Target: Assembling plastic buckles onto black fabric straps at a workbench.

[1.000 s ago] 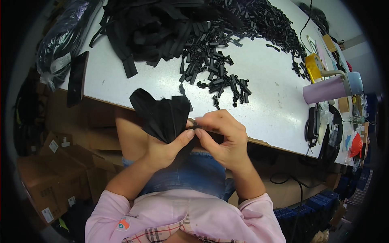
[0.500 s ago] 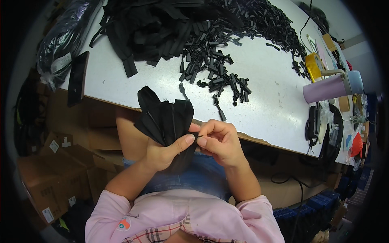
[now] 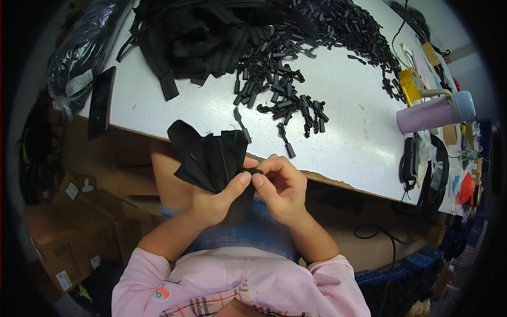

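Over my lap, at the table's near edge, my left hand (image 3: 216, 198) is closed round a bundle of black zipper tapes (image 3: 208, 158). The tapes fan out upward to the left, and a darker length hangs below the hand. My right hand (image 3: 282, 187) meets it thumb to thumb, pinching a small black end (image 3: 254, 171) that sticks out of the bundle. Whether a slider sits on that end is hidden by the fingers. Just beyond the hands lie two loose black zipper sliders with long pulls, one slider (image 3: 285, 140) to the right and another slider (image 3: 242, 125) beside the tapes.
A heap of black zipper sliders (image 3: 280, 87) spreads across the white table (image 3: 354, 127). Black tapes (image 3: 195, 42) are piled at the far left, near a dark phone-like slab (image 3: 102, 103). To the right lies a lilac tumbler (image 3: 425, 114). Cardboard boxes (image 3: 74, 232) stand below left.
The tape bundle has tipped a little to the left and down. My right hand has shifted slightly left, and more of the black end shows between the two thumbs.
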The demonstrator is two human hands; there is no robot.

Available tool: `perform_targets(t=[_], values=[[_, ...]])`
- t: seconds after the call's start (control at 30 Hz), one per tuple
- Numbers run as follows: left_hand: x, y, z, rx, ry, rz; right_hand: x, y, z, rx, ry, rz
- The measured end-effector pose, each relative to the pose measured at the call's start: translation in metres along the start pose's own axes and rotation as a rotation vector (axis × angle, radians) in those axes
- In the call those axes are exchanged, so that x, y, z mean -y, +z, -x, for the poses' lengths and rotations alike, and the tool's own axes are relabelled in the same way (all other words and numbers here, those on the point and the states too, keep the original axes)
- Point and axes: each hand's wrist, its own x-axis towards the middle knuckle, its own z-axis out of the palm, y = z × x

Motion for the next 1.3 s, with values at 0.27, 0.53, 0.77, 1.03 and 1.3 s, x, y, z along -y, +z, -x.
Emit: perform_targets(t=[0.27, 0.53, 0.77, 1.03, 1.3], values=[[-0.01, -0.005, -0.002, 0.039, 0.208, -0.357, 0.002, -0.005, 0.002, 0.136, 0.104, -0.042], [-0.004, -0.019, -0.002, 0.011, -0.131, 0.053, -0.005, 0.003, 0.0, 0.025, -0.206, 0.183], [0.0, -0.015, 0.0, 0.026, -0.048, -0.068, -0.006, 0.003, -0.003, 0.031, -0.286, 0.135], [-0.011, -0.01, 0.0, 0.011, 0.091, -0.185, 0.008, -0.006, -0.007, 0.113, -0.144, 0.314], [0.01, -0.017, 0.001, -0.003, -0.038, -0.181, 0.01, 0.001, -0.01, 0.057, -0.561, 0.762]])
